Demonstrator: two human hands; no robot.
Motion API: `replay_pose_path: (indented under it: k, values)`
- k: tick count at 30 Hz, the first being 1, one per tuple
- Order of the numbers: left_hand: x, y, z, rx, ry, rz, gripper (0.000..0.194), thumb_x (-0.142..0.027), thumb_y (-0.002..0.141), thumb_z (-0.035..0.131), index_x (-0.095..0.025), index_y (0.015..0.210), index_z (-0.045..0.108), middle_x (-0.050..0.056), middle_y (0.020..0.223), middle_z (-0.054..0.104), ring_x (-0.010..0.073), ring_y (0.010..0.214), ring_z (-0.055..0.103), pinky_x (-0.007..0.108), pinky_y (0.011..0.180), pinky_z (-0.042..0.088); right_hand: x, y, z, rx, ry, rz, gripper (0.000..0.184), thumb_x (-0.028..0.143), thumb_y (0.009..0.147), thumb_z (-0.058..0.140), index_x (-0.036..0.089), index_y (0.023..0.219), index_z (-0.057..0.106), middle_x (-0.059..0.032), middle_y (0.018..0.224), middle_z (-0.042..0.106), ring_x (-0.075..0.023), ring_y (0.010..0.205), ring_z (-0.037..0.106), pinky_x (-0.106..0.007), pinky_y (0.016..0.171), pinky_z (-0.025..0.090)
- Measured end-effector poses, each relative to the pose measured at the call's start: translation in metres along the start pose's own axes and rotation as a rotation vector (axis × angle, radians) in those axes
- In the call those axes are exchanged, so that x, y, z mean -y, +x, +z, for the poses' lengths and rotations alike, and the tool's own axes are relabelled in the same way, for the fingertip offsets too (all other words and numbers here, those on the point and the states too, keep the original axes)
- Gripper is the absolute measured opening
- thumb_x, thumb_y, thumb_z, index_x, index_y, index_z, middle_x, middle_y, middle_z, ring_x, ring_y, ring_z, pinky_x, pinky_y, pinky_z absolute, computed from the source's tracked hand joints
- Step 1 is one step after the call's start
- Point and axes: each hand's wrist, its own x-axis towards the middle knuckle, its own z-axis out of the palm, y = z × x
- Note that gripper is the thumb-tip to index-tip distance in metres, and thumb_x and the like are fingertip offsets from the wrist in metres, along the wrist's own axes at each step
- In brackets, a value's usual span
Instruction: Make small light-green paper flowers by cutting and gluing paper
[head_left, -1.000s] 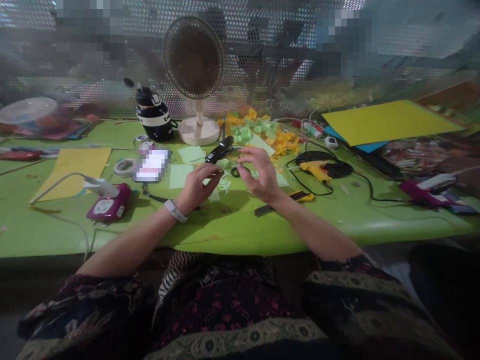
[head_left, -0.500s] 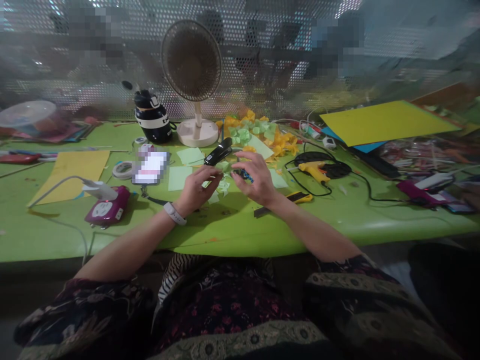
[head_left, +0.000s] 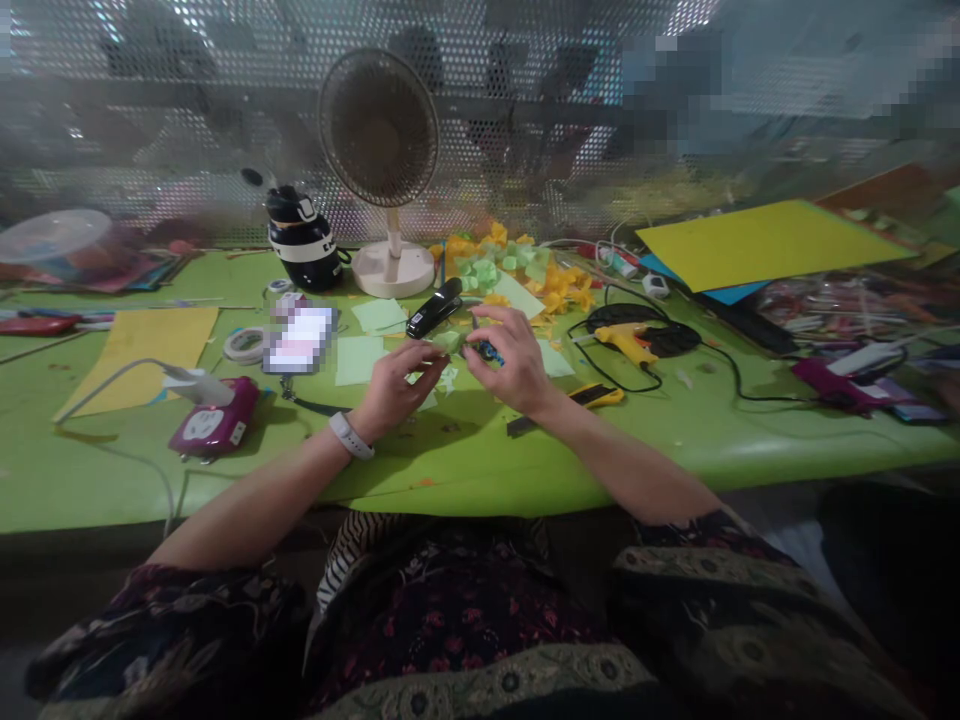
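Over the middle of the table, my left hand [head_left: 399, 384] pinches a small folded light-green paper piece [head_left: 448, 342] between thumb and fingers. My right hand [head_left: 513, 362] meets the same piece from the other side, thumb and forefinger closed at its right edge. Partly covered by that hand is a blue patterned thing [head_left: 490, 350] that I cannot make out; whether it is held is unclear. Small green paper scraps [head_left: 448, 380] lie below the fingertips. Just behind the hands rests a black stapler [head_left: 435, 307], with green paper squares [head_left: 360, 359] to the left.
Yellow and green paper flowers [head_left: 566, 285] are heaped behind my hands. A yellow cutter [head_left: 600, 396] lies beside my right forearm, and a yellow glue gun [head_left: 630, 343] with its cord is farther right. A fan [head_left: 394, 270], bottle [head_left: 306, 245], phone [head_left: 300, 338] and purple power adapter [head_left: 217, 420] stand around.
My right thumb and forefinger have come closer together, onto the green paper piece. The piece has turned and shows more between my hands. The view has shifted slightly.
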Motion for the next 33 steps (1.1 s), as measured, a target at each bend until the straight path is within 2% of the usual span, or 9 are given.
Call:
replay_pose_path:
  k: [7, 13, 19, 28, 33]
  values:
    - [0.01, -0.009, 0.004, 0.019, -0.222, -0.207, 0.022, -0.036, 0.089, 0.069, -0.015, 0.096, 0.072, 0.007, 0.087, 0.074, 0.0155, 0.076, 0.074, 0.027, 0.069, 0.065, -0.001, 0.001, 0.0, -0.012, 0.058, -0.01, 0.004, 0.024, 0.093, 0.06, 0.023, 0.093, 0.064, -0.0102, 0.116, 0.068, -0.0263, 0.109, 0.064, -0.048, 0.094, 0.052]
    - [0.012, -0.01, 0.007, 0.0, -0.344, -0.305, 0.026, -0.039, 0.087, 0.072, -0.014, 0.093, 0.072, 0.007, 0.085, 0.074, 0.0154, 0.073, 0.074, 0.029, 0.07, 0.067, 0.001, 0.001, 0.001, -0.014, 0.063, -0.002, 0.007, 0.024, 0.095, 0.059, 0.023, 0.094, 0.065, -0.0093, 0.113, 0.069, -0.0254, 0.108, 0.065, -0.048, 0.093, 0.054]
    - [0.01, -0.009, 0.007, -0.004, -0.357, -0.286, 0.024, -0.037, 0.086, 0.073, -0.014, 0.093, 0.073, 0.006, 0.085, 0.074, 0.0144, 0.073, 0.074, 0.027, 0.071, 0.067, 0.002, 0.002, 0.0, -0.026, 0.114, 0.008, 0.006, 0.022, 0.094, 0.06, 0.021, 0.092, 0.066, -0.0099, 0.11, 0.07, -0.0245, 0.105, 0.066, -0.047, 0.092, 0.055]
    - [0.014, -0.011, 0.007, -0.008, -0.26, -0.227, 0.022, -0.037, 0.087, 0.071, -0.016, 0.094, 0.074, 0.006, 0.087, 0.073, 0.0155, 0.076, 0.072, 0.027, 0.069, 0.066, 0.006, 0.004, -0.002, 0.033, 0.25, 0.171, 0.003, 0.022, 0.09, 0.063, 0.021, 0.09, 0.066, -0.0094, 0.107, 0.07, -0.0252, 0.105, 0.066, -0.048, 0.094, 0.054]
    - [0.015, -0.011, 0.007, 0.006, -0.302, -0.255, 0.022, -0.036, 0.087, 0.071, -0.016, 0.095, 0.074, 0.006, 0.087, 0.074, 0.015, 0.074, 0.072, 0.028, 0.069, 0.066, 0.005, 0.004, -0.003, 0.034, 0.211, 0.13, 0.008, 0.023, 0.088, 0.064, 0.022, 0.095, 0.064, -0.0099, 0.11, 0.069, -0.0267, 0.108, 0.064, -0.048, 0.095, 0.052]
